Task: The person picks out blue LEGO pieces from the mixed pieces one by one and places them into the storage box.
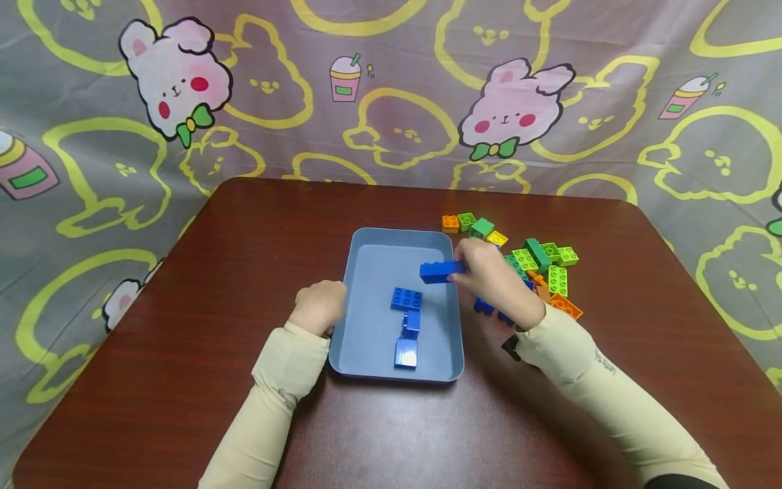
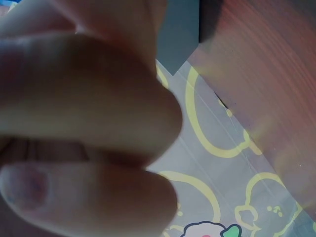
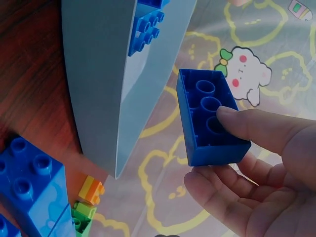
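A grey cartoon-print fabric backdrop (image 1: 397,41) hangs behind the reddish-brown wood-grain surface (image 1: 256,272). My right grip (image 1: 496,277) pinches a blue studded plastic brick (image 1: 438,272) over the right side of the blue-grey rectangular tray (image 1: 366,346); I'd lower it level, clear of the three blue plastic blocks (image 1: 406,299) inside. My left grip (image 1: 320,307) curls at the tray's left rim; whether it holds on, I cannot tell.

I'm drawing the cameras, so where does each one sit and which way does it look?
Head: on the head, facing forward and down at the tray; left hand, right hand and sleeves show.
Left wrist: on that wrist, facing its curled fingers, table and cloth beyond.
Right wrist: on that wrist, facing its fingers holding a blue brick.
Head and right wrist share that brick.
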Motion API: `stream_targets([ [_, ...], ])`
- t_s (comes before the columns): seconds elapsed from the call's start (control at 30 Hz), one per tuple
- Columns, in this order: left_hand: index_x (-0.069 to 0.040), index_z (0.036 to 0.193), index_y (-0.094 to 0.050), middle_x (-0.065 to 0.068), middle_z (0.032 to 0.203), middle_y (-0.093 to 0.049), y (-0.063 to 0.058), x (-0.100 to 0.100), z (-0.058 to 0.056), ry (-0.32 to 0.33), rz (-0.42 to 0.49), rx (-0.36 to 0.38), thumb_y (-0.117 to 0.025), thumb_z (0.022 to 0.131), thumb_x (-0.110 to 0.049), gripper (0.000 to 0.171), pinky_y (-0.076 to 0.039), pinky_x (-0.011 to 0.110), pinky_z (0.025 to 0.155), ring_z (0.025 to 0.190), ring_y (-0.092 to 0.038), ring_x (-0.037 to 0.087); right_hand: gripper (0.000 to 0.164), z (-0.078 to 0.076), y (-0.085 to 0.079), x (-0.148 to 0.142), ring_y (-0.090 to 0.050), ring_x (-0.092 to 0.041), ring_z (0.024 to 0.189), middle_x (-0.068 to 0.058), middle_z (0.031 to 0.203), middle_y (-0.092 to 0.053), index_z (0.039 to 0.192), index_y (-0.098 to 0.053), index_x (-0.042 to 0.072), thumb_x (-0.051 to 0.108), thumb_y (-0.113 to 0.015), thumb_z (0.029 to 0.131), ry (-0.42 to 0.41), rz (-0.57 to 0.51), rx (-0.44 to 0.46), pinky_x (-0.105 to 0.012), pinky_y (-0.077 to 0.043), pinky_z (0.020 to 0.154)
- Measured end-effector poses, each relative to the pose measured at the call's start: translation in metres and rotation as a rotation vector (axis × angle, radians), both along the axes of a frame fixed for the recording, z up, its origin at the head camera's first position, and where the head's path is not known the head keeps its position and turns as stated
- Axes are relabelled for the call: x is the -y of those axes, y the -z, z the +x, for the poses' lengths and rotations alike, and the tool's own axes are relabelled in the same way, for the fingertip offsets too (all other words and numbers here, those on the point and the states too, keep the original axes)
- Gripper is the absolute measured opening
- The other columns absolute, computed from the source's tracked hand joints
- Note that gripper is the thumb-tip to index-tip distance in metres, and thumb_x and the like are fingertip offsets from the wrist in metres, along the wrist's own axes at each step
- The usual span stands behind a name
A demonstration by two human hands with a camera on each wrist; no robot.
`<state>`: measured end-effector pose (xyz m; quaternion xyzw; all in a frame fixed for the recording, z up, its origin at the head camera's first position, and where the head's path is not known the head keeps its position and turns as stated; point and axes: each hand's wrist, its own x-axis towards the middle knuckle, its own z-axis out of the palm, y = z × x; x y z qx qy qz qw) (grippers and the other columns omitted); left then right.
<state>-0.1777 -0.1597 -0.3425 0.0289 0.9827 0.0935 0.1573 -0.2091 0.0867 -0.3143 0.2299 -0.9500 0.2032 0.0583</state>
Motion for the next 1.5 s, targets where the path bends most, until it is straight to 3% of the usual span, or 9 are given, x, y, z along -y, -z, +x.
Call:
stream_targets([
  [0.77,-0.006,0.067,-0.058,0.005,0.043,-0.051,0.000,0.001,0.000,0.004,0.007,0.009,-0.041,0.090,-0.006,0.029,-0.043,0.037,0.050,0.041,-0.053,0.017,0.025,-0.011,0.012,0.015,-0.050,-0.023,0.070,-0.012,0.078,-0.054,0.088,-0.055,-0.001,0.006,-0.074,0.073,-0.029,0.004,0.037,-0.031,-0.049,0.061],
  [1.5,-0.008,0.066,-0.058,0.004,0.041,-0.051,-0.001,0.000,-0.001,-0.016,0.006,0.004,-0.041,0.089,-0.010,0.029,-0.043,0.038,0.051,0.040,-0.053,0.016,0.025,-0.019,0.024,0.022,-0.053,-0.021,0.069,-0.009,0.078,-0.055,0.087,-0.056,0.000,0.006,-0.075,0.072,-0.092,-0.002,0.017,-0.029,-0.049,0.061],
])
